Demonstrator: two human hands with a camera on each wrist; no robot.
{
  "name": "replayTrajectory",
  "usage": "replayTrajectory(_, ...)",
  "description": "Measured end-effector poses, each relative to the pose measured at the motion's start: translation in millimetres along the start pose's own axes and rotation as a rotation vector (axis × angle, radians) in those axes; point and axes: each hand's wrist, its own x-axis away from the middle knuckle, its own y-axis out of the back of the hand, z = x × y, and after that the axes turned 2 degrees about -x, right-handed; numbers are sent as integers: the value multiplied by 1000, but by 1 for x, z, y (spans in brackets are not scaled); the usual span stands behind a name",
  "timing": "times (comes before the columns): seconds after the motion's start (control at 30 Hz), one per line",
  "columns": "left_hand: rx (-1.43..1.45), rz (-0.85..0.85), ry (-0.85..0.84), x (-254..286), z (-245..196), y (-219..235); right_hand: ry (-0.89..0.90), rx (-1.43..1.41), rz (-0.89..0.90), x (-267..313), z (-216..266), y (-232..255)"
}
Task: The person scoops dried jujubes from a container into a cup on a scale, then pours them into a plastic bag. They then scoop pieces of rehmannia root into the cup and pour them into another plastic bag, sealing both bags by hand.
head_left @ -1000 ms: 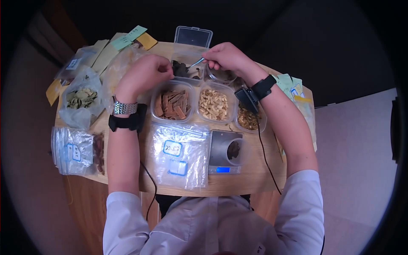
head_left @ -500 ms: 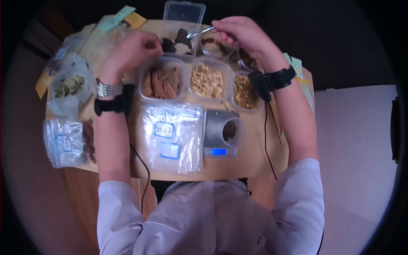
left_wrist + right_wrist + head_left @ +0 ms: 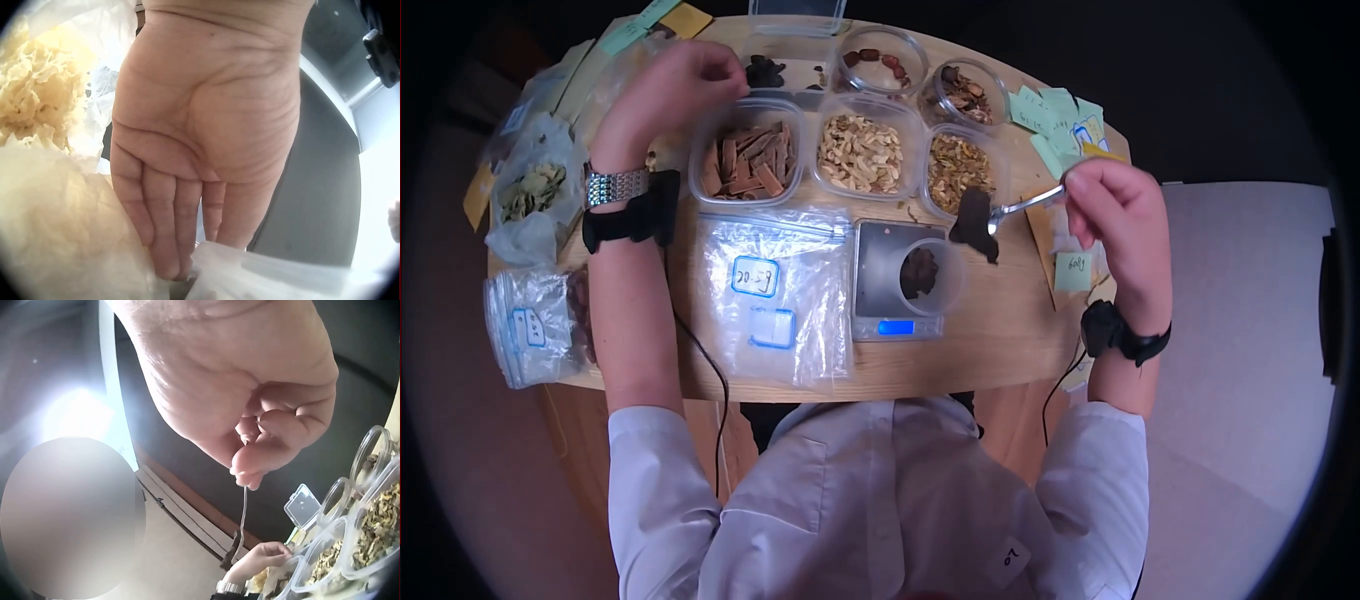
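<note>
My right hand (image 3: 1120, 205) pinches the end of a thin metal utensil (image 3: 1025, 205), which bears a dark, flat piece (image 3: 974, 222) beside the scale. On this scale (image 3: 878, 266) a clear round cup (image 3: 952, 285) lies tilted, with dark pieces (image 3: 918, 272) inside. The right wrist view shows the utensil (image 3: 243, 519) hanging below my curled fingers. My left hand (image 3: 670, 90) is at the left side of a clear box (image 3: 795, 47) that contains black pieces (image 3: 764, 71). Its fingers (image 3: 164, 219) extend loosely near a translucent rim (image 3: 262, 265); contact is unclear.
Tubs of bark strips (image 3: 750, 165), pale slices (image 3: 860, 152) and yellowish bits (image 3: 960, 168) stand behind the scale. Round tubs (image 3: 883, 60) are farther back. Zip bags (image 3: 775, 300) lie left of the scale. Cables run over the table (image 3: 1000, 350) beside both forearms.
My right hand has carried the utensil and a dark piece from the back box toward the front right, near the scale. The camera view has shifted; my left hand stays by the box.
</note>
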Motion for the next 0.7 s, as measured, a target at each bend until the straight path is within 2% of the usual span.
replayTrajectory(0.1, 3, 14, -10, -1, 1, 1, 13, 142, -18, 23, 2, -12)
replayTrajectory(0.2, -11, 66, 49, -1, -6, 4, 116, 354, -45, 27, 0, -16)
replayTrajectory(0.3, -5, 101, 66, 0, -10, 6, 80, 237, -138, 18, 1, -14)
replayTrajectory(0.4, -31, 107, 88, 1, -13, 6, 209, 74, -263, 1, 4, -24)
replayTrajectory(0.57, -7, 104, 80, -1, -7, 5, 364, -75, -230, -26, 22, -50)
replayTrajectory(0.7, -17, 103, 77, 0, -8, 6, 404, -48, -282, -39, 19, -64)
